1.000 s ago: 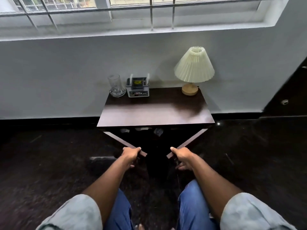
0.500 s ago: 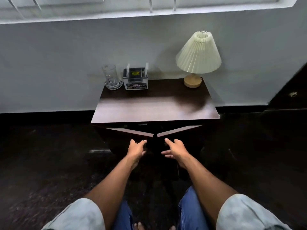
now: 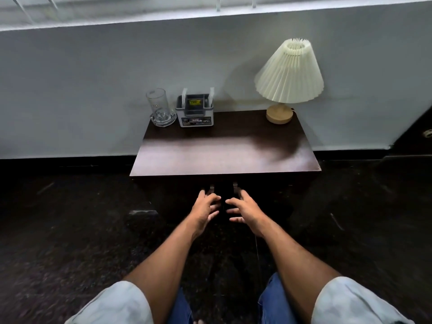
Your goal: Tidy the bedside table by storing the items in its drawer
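The dark wooden bedside table stands against the grey wall. Its two front doors are shut, and two small metal handles show just under the top's front edge. My left hand and my right hand hover side by side in front of the doors, fingers spread, holding nothing. At the back left of the top stand a clear glass mug and a grey organiser box. What is behind the doors is hidden.
A cream pleated lamp on a wooden base sits at the table's back right corner. Dark speckled floor surrounds the table. A window sill runs along the wall above. My knees in blue jeans are at the bottom edge.
The two doors, held wide apart a second ago, have swung shut. Both hands let go of them and now float just in front with fingers open.
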